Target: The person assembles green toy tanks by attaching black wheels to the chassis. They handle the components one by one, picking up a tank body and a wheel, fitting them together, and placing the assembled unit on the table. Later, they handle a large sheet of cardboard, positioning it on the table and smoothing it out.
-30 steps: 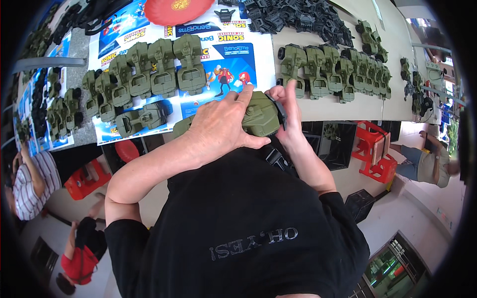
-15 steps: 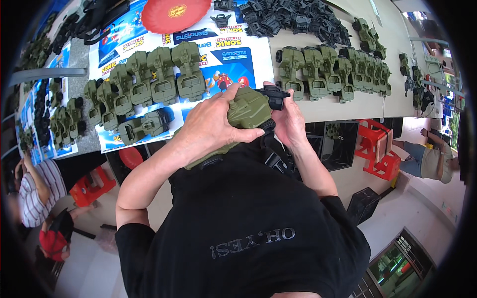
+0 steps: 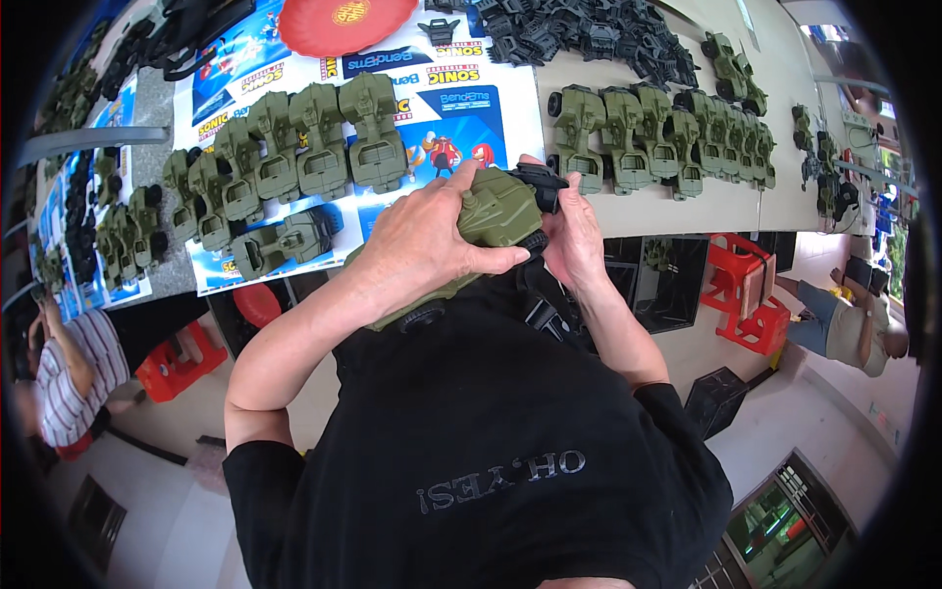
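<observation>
My left hand (image 3: 417,240) is wrapped over an olive-green toy truck (image 3: 498,211) with black wheels, its thumb lying along the near side. The truck is tilted in front of my chest, and part of its body is hidden under my left hand and forearm. At the truck's right end sits a black plastic bumper-like part (image 3: 538,182). My right hand (image 3: 574,236) holds this part against the truck between thumb and fingers. Whether the part is fully seated cannot be seen.
Rows of green toy trucks (image 3: 378,147) stand on printed sheets at the left, with more trucks (image 3: 628,137) at the right. Behind lie a heap of black parts (image 3: 589,39) and a red plate (image 3: 343,25). Red stools (image 3: 741,290) and co-workers stand around.
My hands keep nearly the same hold, with the black part pressed slightly differently at the truck's end. At the far left, a person in red has mostly gone from view.
</observation>
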`<control>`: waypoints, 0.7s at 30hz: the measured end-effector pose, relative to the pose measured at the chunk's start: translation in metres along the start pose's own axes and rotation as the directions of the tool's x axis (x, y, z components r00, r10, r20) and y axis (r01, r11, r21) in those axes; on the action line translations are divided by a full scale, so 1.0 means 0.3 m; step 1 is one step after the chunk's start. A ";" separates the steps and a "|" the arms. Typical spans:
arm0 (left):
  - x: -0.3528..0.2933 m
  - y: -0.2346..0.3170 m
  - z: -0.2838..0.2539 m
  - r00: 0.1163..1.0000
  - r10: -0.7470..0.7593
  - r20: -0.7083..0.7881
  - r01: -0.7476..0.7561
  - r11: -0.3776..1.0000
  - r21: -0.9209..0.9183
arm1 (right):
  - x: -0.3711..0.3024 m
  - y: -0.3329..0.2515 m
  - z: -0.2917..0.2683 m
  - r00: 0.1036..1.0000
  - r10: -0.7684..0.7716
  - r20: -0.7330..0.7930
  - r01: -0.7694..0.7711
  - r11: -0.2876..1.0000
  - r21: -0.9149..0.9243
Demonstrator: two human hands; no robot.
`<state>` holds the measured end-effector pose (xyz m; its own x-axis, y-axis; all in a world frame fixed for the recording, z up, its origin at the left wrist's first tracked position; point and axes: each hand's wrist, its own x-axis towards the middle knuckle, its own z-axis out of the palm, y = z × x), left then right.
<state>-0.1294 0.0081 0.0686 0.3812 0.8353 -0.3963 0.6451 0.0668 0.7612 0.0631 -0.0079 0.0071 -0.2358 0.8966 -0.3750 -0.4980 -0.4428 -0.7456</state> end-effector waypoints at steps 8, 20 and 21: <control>0.017 -0.023 0.006 0.999 -0.005 0.031 0.007 0.998 -0.062 | 0.008 0.031 -0.021 0.990 -0.137 0.045 0.143 0.969 -0.202; 0.016 0.000 -0.008 0.999 -0.038 0.023 0.040 0.996 -0.085 | 0.014 0.056 -0.044 0.949 -0.308 0.068 0.305 0.845 -0.440; 0.016 -0.003 -0.010 0.999 -0.020 0.029 0.023 0.993 -0.112 | 0.016 0.053 -0.047 0.947 -0.309 0.081 0.311 0.834 -0.456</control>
<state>-0.1301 0.0137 0.0674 0.3872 0.8174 -0.4265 0.5753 0.1473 0.8046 0.0658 -0.0108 -0.0143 -0.1373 0.9873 -0.0798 -0.1084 -0.0950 -0.9896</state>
